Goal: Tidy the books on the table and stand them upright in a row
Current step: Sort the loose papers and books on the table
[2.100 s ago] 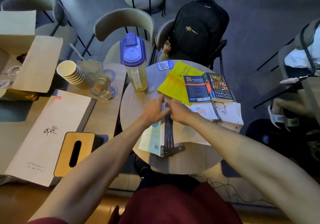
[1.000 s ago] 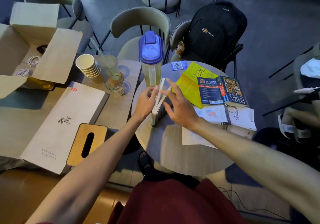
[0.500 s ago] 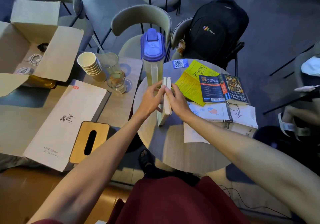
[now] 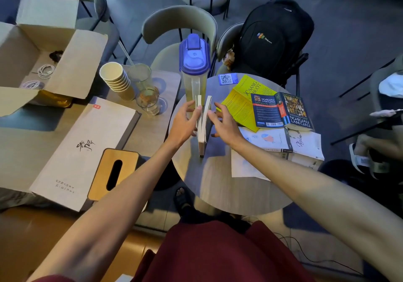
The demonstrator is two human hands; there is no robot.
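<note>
Now, in the head view, one book [image 4: 202, 127] stands on its lower edge on the round table [image 4: 229, 190], just near of the blue-lidded pitcher [image 4: 194, 63], with its spine toward the near side and its pages splayed open in a V at the top. The left hand [image 4: 185, 124] has its fingers spread and lightly curled against the left cover; the right hand [image 4: 222, 124] is open, fingertips at or just off the right cover, so neither hand truly grips the book and both seem only to steady it. To the right the rest lie flat: a yellow book [image 4: 242, 100] open face down, a dark blue paperback [image 4: 281, 109] resting partly on it, and nearer, a white book [image 4: 272, 140] on top of at least one more volume, with a loose sheet [image 4: 244, 166] beneath. I judge the step in hand to be setting the first book of the row; the task is barely begun, since only this one is upright. Next, the splayed covers want pressing together so the book stands square, or it may flop open or tip when released. Then one hand should hold it while the other fetches the dark blue paperback and stands it flush against the right cover as support.
</note>
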